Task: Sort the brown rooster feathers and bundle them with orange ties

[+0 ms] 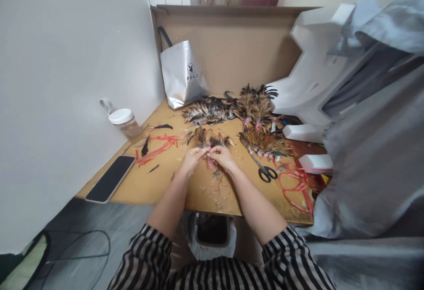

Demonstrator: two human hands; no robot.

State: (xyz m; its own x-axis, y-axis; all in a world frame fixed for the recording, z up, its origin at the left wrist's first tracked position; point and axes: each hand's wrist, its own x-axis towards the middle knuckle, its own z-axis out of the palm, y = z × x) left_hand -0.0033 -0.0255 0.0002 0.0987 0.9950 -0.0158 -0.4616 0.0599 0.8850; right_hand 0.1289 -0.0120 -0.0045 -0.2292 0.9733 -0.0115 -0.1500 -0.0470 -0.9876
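Note:
At the middle of the table, my left hand (194,159) and my right hand (222,156) meet at a small bundle of brown feathers (203,137). Both hands are closed, fingertips pinching the base of the bundle, where a strip of pink-red plastic (210,163) shows below the fingers. The feather tips point away from me. More dark and brown feathers (221,140) lie just beyond my right fingers. What exactly each fingertip presses on is partly hidden.
Feather piles (212,112) and bundles (253,106) lie behind; another bundle (265,144) is at right near scissors (267,173). Red strips (159,148) lie left, tangled red strips (300,184) right. A phone (111,179), lidded jar (125,123) and silver bag (182,75) stand around. Grey cloth (374,157) hangs right.

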